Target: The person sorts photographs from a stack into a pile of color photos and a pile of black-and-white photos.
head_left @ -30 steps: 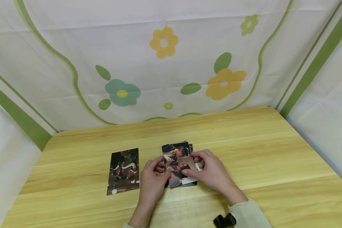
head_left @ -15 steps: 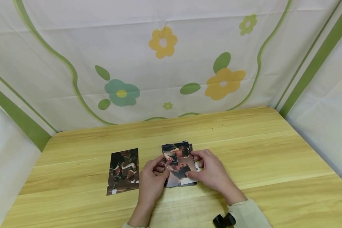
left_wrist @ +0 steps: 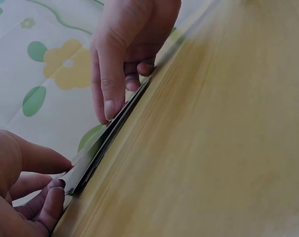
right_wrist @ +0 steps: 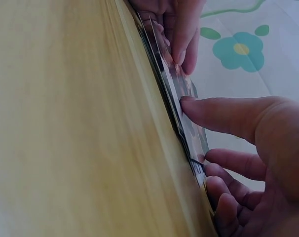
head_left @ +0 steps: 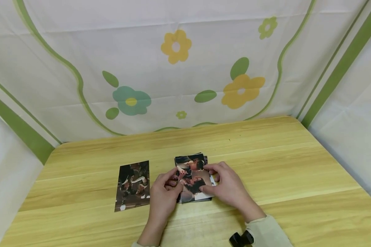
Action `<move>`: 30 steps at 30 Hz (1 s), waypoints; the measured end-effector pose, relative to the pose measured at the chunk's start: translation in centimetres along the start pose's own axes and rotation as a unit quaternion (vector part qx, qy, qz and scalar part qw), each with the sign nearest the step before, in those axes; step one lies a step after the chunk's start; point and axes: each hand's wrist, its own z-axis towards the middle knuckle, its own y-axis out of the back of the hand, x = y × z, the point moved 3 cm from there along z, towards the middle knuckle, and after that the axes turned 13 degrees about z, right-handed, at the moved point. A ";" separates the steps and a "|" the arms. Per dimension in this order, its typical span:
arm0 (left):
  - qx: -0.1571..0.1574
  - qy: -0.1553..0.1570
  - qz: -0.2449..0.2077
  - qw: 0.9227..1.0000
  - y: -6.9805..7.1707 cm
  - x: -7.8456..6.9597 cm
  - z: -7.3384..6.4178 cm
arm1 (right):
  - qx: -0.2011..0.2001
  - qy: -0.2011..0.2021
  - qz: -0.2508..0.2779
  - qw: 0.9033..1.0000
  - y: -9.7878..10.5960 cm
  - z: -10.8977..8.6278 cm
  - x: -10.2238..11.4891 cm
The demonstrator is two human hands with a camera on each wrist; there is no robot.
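Note:
A stack of printed photos [head_left: 201, 201] lies on the table in the head view, its edges uneven. The top photo [head_left: 190, 175] shows two people. My left hand [head_left: 164, 195] pinches this photo at its left edge, thumb on the face. Across from it my right hand [head_left: 230, 187] pinches the right side, thumb on the print and fingers at the edge. In the right wrist view the top photo [right_wrist: 194, 128] stands slightly apart from the thin stack below it. The left wrist view shows the stack [left_wrist: 97, 158] edge-on between both hands.
A single dark photo [head_left: 133, 187] lies to the left of the stack on the wooden table [head_left: 266, 154]. Near the front, a black object [head_left: 241, 239] sits by the right sleeve [head_left: 267, 231]. A flower-printed white cloth [head_left: 160, 75] hangs behind the table.
The top photo has shifted very slightly on the stack, and the right thumb has moved a little on it. Both hands keep nearly the same places. The lone photo lies as before.

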 end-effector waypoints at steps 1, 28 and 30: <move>0.000 0.001 -0.003 1.000 0.0 0.1 0.0 | 0.001 0.000 0.000 1.000 0.0 0.0 0.0; 0.011 0.006 -0.023 1.000 0.0 0.0 -0.1 | 0.003 -0.005 0.002 1.000 0.2 0.0 -0.2; 0.007 0.008 -0.026 1.000 0.0 0.0 -0.1 | 0.003 -0.007 0.005 1.000 0.1 0.0 -0.2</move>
